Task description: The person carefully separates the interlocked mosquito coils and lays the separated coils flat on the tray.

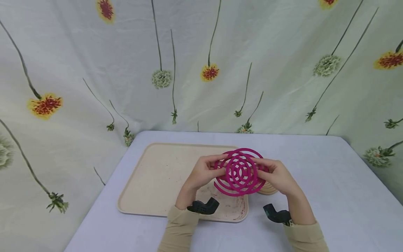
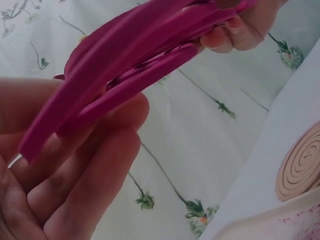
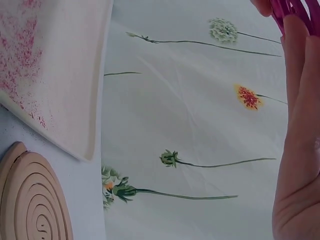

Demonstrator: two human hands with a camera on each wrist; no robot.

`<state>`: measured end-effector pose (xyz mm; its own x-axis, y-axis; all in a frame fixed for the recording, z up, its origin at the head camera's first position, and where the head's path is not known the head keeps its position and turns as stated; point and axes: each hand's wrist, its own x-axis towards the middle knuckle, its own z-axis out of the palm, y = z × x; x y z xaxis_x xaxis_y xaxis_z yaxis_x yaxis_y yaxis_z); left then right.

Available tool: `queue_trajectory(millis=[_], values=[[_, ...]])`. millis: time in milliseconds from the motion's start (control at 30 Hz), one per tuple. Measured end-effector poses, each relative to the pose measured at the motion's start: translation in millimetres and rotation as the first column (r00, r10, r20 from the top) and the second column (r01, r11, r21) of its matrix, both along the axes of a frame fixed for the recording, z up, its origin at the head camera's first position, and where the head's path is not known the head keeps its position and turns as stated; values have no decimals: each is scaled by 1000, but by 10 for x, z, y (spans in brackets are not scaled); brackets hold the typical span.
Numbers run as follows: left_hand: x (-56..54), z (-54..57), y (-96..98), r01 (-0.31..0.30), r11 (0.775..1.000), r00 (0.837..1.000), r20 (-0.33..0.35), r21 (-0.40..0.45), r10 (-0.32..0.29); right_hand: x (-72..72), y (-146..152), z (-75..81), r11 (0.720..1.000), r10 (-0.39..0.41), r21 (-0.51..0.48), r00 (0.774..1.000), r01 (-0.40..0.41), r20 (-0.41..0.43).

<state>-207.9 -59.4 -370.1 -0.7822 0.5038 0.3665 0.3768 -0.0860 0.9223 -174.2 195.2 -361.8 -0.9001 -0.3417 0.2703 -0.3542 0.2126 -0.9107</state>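
Note:
Both hands hold a magenta spiral coil [image 2: 95, 65] of flat curved strands, raised above the table near the tray's right edge. Its strands overlap in the head view, and I cannot tell whether it is one piece or more. My left hand [image 1: 201, 171] pinches its left side, thumb on the near face and fingers behind. On the right side, my right hand [image 1: 277, 175] grips it in a similar way. Below the right hand lies a tan spiral disc [image 1: 267, 189], partly covered in the head view; the right wrist view shows its grooved coils [image 3: 35, 200].
A beige rectangular tray [image 1: 157, 175] lies on the white-covered table [image 1: 333, 182], with magenta specks near its right end. The tan disc is beside that tray's right edge. A flower-printed cloth [image 1: 189, 105] hangs behind the table. Each wrist carries a dark device.

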Motion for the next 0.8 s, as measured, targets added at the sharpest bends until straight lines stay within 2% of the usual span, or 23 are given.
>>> queue_trajectory(millis=[267, 467, 600, 800], values=[[10, 18, 107, -16, 994, 1000, 10, 109, 15, 14, -19, 0, 993, -102, -56, 995, 101, -8], [35, 30, 176, -56, 986, 998, -14, 158, 59, -3, -32, -14, 983, -136, -127, 991, 132, -18], [41, 29, 193, -69, 986, 997, -16, 152, 72, -5, -35, -9, 977, -153, -153, 988, 148, -21], [34, 34, 102, -15, 997, 1000, -8, 74, 16, 4, 18, 15, 989, -100, -106, 995, 100, 7]])
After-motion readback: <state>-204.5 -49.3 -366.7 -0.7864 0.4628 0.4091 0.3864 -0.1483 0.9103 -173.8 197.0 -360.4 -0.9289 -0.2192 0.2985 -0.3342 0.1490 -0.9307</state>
